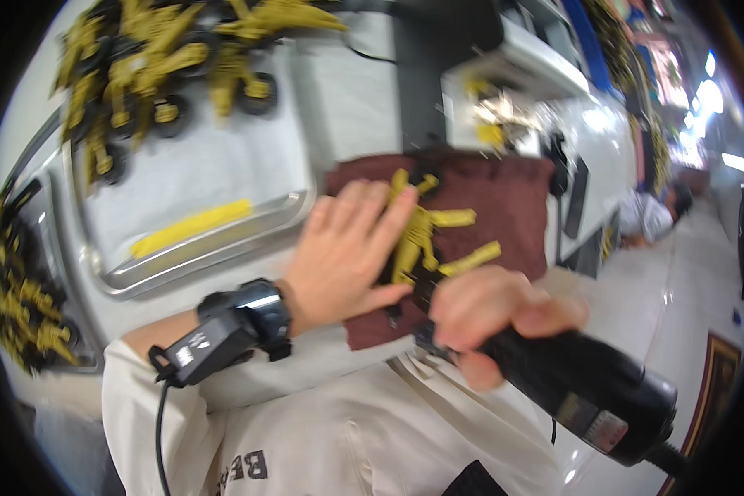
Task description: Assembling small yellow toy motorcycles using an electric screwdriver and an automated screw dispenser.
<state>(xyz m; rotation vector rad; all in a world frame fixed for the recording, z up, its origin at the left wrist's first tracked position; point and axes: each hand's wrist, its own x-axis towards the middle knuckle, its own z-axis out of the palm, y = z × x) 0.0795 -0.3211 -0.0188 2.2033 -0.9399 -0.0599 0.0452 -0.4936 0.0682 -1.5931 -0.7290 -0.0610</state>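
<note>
A yellow and black toy-like plastic assembly [413, 236] with long arms lies on a brown cloth [517, 198] before me. Flat and with fingers stretched out, my left hand [339, 240] rests against its left side, index finger and thumb touching or very near it. My right hand [496, 318], blurred, is wrapped round a black electric screwdriver [587, 380] with a cord at its back end. The tool's front points left toward the assembly's lower end; whether its tip touches is hidden.
A metal tray [198, 256] at upper left holds similar yellow and black assemblies [140, 74] and a yellow strip [192, 227]. Another tray [78, 314] of such parts stands far left. A dark upright stand [422, 83] rises behind the cloth. A person [645, 217] is at far right.
</note>
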